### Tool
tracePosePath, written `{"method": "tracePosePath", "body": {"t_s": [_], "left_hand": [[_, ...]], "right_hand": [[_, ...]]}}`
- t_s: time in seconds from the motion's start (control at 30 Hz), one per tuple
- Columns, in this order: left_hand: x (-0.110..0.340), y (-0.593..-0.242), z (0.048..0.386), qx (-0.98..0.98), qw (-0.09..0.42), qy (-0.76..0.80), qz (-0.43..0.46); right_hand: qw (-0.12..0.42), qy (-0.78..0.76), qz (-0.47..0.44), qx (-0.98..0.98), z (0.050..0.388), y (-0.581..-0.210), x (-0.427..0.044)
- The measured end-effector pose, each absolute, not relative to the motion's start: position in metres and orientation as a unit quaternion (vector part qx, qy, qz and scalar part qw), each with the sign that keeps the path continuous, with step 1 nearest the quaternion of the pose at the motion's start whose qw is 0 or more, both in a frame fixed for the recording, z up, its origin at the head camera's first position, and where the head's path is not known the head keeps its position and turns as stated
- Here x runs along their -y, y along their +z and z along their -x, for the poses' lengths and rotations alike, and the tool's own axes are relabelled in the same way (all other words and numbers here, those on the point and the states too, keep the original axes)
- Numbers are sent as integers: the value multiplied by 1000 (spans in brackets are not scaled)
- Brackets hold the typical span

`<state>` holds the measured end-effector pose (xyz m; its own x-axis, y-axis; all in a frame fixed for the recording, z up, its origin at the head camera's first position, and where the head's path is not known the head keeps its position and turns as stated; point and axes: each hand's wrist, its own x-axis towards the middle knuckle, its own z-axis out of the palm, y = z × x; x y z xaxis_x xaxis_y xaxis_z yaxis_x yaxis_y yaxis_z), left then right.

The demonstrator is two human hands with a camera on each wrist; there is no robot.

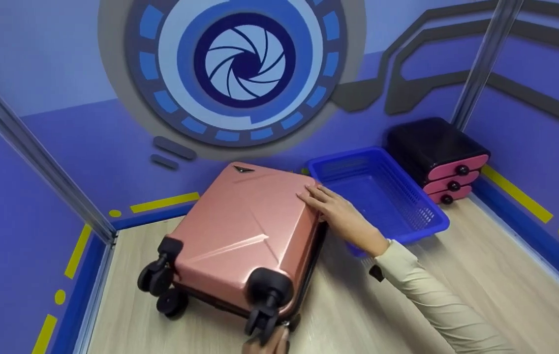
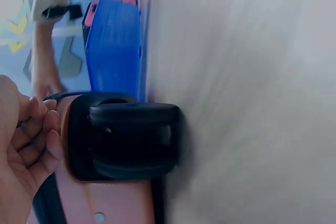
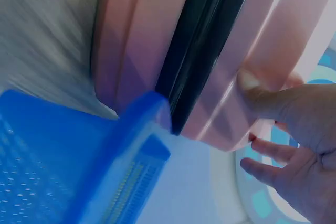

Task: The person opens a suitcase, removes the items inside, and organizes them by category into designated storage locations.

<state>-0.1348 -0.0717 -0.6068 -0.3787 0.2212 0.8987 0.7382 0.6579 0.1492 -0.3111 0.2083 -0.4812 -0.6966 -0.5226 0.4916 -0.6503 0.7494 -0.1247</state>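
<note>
Suitcase (image 1: 240, 216), pink and hard-shelled, lies on the table (image 1: 132, 314) with one broad face up and its wheeled end toward the person. Right hand (image 1: 343, 216): rests on the right edge near the far corner. Its fingers are extended and relaxed over the broad face, and its thumb presses the side of the shell, beside the black band (image 3: 205, 40). Left hand (image 1: 267, 343): positioned at the wheeled end, directly beside the near right wheel (image 1: 269, 292). Its fingers are curled at the suitcase edge; whether they pinch a part there cannot be told. Further black wheels (image 1: 154, 279) project at the left corner.

Blue basket (image 1: 437, 223) stands to the right of the suitcase, with its rim close to the shell; contact cannot be confirmed. Black drawer box (image 1: 434, 142) with pink drawer fronts stands just beside the basket, on its right. Printed wall (image 1: 82, 132) rises behind these items.
</note>
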Motion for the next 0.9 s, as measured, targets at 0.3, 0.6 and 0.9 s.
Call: {"method": "tracePosePath", "body": {"t_s": [0.3,0.6,0.9], "left_hand": [[40,-596,159,779,418,-310,350],[30,-600,174,793,353,-352,350],[33,-601,167,798,310,-379,353]], "right_hand": [[182,247,-325,894,329,-477,-191],[73,375,-331,863,289,-461,-190],[42,362,-312,877,265,-463,-185]]}}
